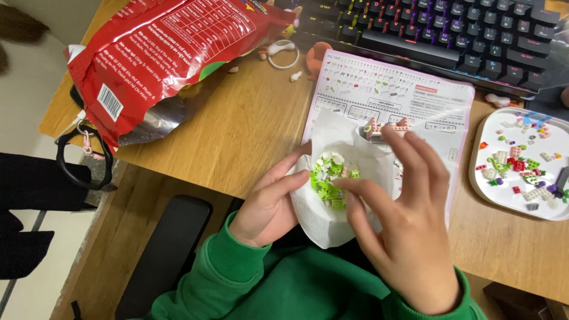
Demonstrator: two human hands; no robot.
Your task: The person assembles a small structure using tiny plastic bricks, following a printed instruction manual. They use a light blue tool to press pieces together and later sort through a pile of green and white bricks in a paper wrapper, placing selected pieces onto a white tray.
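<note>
My left hand (269, 201) cups a sheet of white paper tissue (332, 228) from its left edge, over the front of the wooden desk (237, 130). A small pile of green and white toy bricks (328, 178) lies in the tissue. My right hand (403, 219) hovers over the pile with fingers spread, thumb tip touching the green bricks. Just behind the tissue a small pink and white brick assembly (385, 127) rests on a printed instruction sheet (391, 98). Both sleeves are green.
A red snack bag (160, 53) lies at the back left. A black keyboard (456, 35) with lit keys spans the back right. A white tray (504, 195) with several loose coloured bricks stands at the right. A black chair armrest (166, 249) is below the desk edge.
</note>
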